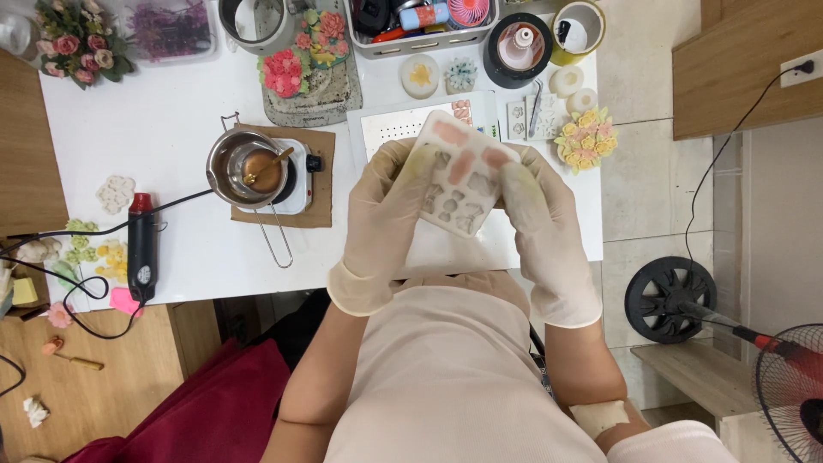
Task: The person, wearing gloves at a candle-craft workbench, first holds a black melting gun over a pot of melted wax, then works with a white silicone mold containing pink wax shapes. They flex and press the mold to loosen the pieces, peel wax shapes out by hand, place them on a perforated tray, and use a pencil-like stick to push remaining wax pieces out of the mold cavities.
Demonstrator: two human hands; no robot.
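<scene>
Both my hands wear pale latex gloves and hold a white silicone mould [456,174] above the white table [171,137]. The mould has several small shaped cavities; some at its far end hold pink wax, the nearer ones look pale or empty. My left hand [381,219] grips the mould's left edge. My right hand [540,223] grips its right edge. The mould is tilted up toward me.
A metal pot of brown liquid with a spoon [249,167] sits on a small hotplate [291,180]. A black heat gun [141,244] lies at the left edge. Wax flowers [585,137], tape rolls [519,47], a tray and a bouquet [77,39] line the back. A fan [793,390] stands at right.
</scene>
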